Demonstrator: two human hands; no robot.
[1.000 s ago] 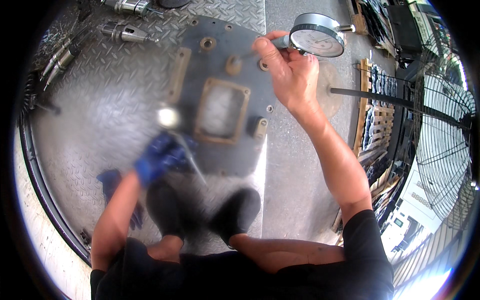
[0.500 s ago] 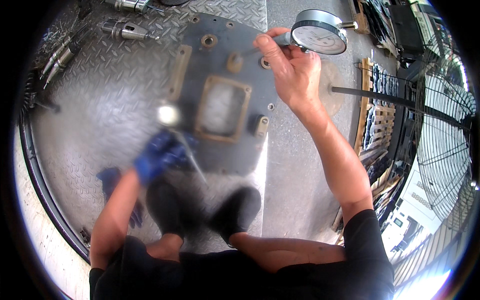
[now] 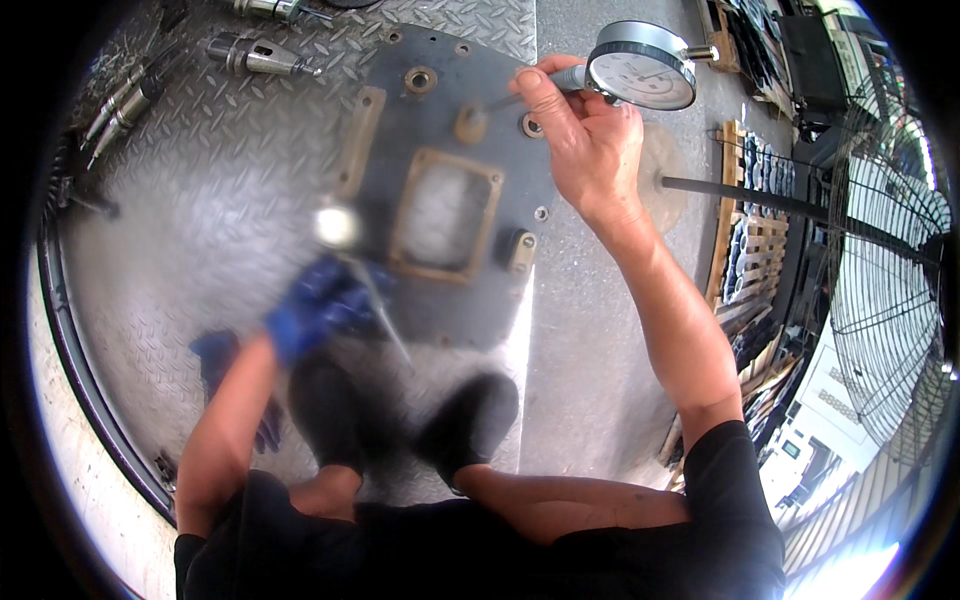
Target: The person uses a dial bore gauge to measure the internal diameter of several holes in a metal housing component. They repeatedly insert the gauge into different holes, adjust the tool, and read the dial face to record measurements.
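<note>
My bare right hand (image 3: 597,150) grips the stem of a round dial gauge (image 3: 640,78) between thumb and fingers. The gauge is held above the far right edge of a dark metal plate (image 3: 455,312), its dial facing me. A blurred thin rod reaches from this hand over the plate. My left hand (image 3: 318,308), in a blue glove, is closed by the plate's near left corner. What it holds is smeared: a thin pale rod (image 3: 385,320) runs beside its fingers, and a bright white spot (image 3: 335,228) glows just beyond. The plate has a rectangular opening, several holes and brownish raised pads.
Metal tool holders (image 3: 262,57) lie at the far left on the tread-plate floor (image 3: 190,170). A second blue glove (image 3: 215,358) lies beside my left forearm. On the right stand a large wire fan (image 3: 890,290) and a wooden pallet (image 3: 765,240) with dark parts.
</note>
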